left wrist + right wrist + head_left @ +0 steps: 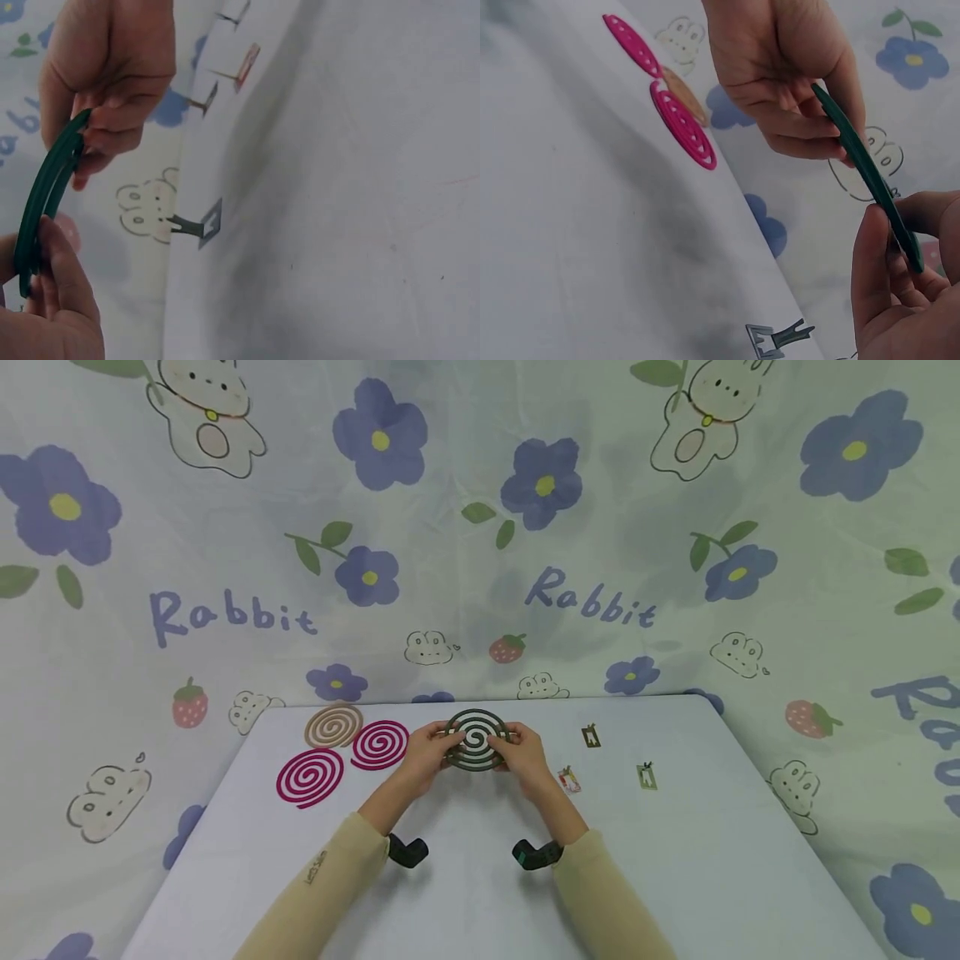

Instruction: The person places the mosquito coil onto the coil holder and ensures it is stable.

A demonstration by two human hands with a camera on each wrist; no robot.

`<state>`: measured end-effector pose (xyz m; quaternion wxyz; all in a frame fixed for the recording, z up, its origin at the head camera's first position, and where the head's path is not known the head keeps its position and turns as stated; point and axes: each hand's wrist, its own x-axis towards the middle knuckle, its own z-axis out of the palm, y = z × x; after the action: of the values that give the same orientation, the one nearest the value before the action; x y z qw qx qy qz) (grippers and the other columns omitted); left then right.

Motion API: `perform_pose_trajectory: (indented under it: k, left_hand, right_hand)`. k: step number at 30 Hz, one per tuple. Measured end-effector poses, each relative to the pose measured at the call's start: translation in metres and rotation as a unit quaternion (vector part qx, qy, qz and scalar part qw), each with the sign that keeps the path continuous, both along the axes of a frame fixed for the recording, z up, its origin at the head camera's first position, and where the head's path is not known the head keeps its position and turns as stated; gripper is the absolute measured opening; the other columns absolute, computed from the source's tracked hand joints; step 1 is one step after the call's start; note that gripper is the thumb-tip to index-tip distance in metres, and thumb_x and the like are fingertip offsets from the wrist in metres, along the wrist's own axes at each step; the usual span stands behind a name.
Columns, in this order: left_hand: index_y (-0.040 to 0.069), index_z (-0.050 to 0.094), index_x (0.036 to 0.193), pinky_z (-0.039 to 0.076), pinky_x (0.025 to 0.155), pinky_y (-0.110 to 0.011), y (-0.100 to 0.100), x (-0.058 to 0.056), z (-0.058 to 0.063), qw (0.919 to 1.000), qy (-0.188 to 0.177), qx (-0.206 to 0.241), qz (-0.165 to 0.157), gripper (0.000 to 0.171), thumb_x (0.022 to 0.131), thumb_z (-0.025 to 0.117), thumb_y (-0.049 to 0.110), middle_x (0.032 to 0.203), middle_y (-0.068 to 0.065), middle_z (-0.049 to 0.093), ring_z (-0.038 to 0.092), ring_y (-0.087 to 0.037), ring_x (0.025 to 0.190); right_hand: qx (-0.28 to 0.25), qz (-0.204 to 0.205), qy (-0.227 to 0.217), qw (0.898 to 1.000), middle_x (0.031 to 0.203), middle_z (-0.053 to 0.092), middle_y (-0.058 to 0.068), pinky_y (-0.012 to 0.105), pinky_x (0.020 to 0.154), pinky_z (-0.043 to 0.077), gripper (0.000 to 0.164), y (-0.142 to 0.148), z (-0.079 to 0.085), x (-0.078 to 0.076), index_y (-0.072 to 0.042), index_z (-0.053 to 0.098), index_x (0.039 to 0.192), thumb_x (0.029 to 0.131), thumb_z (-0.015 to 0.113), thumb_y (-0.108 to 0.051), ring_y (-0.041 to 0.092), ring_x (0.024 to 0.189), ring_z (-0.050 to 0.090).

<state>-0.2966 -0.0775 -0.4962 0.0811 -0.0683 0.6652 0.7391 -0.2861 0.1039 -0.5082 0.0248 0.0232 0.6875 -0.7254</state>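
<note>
A dark green mosquito coil is raised above the white table, tilted toward the head camera. My left hand pinches its left edge between thumb and fingers. On the opposite edge, my right hand pinches it the same way. Seen nearly edge-on in the left wrist view, the green coil seems to have two layers slightly apart. In the right wrist view the coil looks like a thin slanted disc between both hands.
On the table's left lie a tan coil and two magenta coils. Small metal coil stands sit to the right: bronze, red-and-white and greenish. Another stand shows in the left wrist view. A patterned curtain hangs behind.
</note>
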Motion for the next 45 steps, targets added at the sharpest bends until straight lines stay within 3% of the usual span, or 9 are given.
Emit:
perform_pose_trajectory:
  k: [6,14,24,31,45]
  left_hand:
    - [0.001,0.059,0.119,0.056,0.068,-0.028,0.012,-0.014,0.002,0.9998,-0.001,0.01,-0.016,0.035,0.089,0.072,0.013,0.101,-0.01,0.066,0.066,-0.014,0.08]
    - [0.0,0.059,0.121,0.055,0.067,-0.026,0.022,-0.026,-0.014,0.9997,-0.022,0.013,-0.005,0.04,0.087,0.075,0.014,0.099,-0.009,0.065,0.065,-0.012,0.077]
    - [-0.002,0.058,0.12,0.053,0.061,-0.024,0.034,-0.029,-0.021,0.9996,-0.019,0.018,0.012,0.039,0.086,0.074,0.011,0.098,-0.01,0.066,0.064,-0.012,0.073]
    - [-0.002,0.059,0.116,0.05,0.056,-0.023,0.043,-0.032,-0.035,0.9985,-0.018,0.038,0.036,0.037,0.085,0.075,0.011,0.092,-0.007,0.066,0.062,-0.01,0.068]
    - [0.002,0.062,0.118,0.05,0.057,-0.023,0.055,-0.032,-0.046,0.997,-0.035,0.04,0.056,0.037,0.086,0.074,0.014,0.103,-0.01,0.065,0.061,-0.011,0.071]
  right_hand:
    - [0.013,-0.019,0.004,1.0,0.098,0.069,0.014,0.03,0.059,0.057,0.033,0.008,0.005,-0.011,0.001,0.058,0.116,0.089,0.072,-0.012,0.019,0.075,0.068]
    - [0.022,-0.023,-0.019,0.999,0.105,0.068,0.017,0.031,0.063,0.057,0.038,0.015,0.001,-0.021,0.002,0.057,0.12,0.087,0.073,-0.011,0.021,0.081,0.068]
    - [0.025,-0.041,-0.039,0.998,0.109,0.067,0.017,0.031,0.065,0.057,0.042,0.018,-0.009,-0.027,0.0,0.056,0.122,0.087,0.073,-0.014,0.02,0.085,0.067]
    - [0.028,-0.077,-0.039,0.996,0.11,0.066,0.017,0.027,0.061,0.055,0.045,0.015,-0.021,-0.024,-0.002,0.055,0.126,0.088,0.073,-0.016,0.018,0.082,0.066]
    - [0.024,-0.108,-0.027,0.994,0.11,0.065,0.021,0.025,0.064,0.052,0.049,0.016,-0.032,-0.021,-0.002,0.053,0.131,0.088,0.073,-0.015,0.022,0.089,0.064]
